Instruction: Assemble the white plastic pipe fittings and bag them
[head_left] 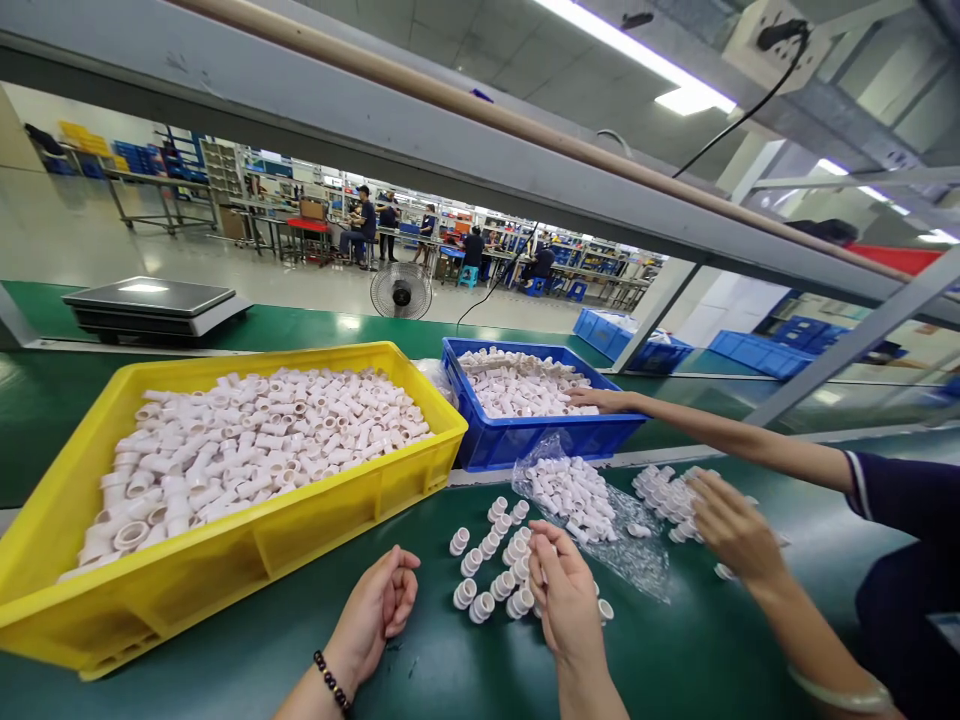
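Observation:
My left hand (pixel 379 612), a beaded bracelet at its wrist, hovers by the yellow bin's front wall. Its fingers are loosely curled, and nothing shows in them. My right hand (pixel 561 585) is over a group of short white plastic pipe fittings (pixel 480 607) standing on the green table. Its thumb and fingertips are pinched together, and what they hold, if anything, is hidden. Just beyond it, a pile of small white plastic fittings (pixel 570 495) lies on a clear plastic bag (pixel 641 565).
White fittings fill a yellow bin (pixel 300 520) at left and a blue bin (pixel 551 440) behind. A co-worker's hand (pixel 600 400) reaches into the blue bin; their other hand (pixel 735 530) is over more fittings. A scale (pixel 150 300) stands far left. A shelf beam (pixel 480 130) crosses above.

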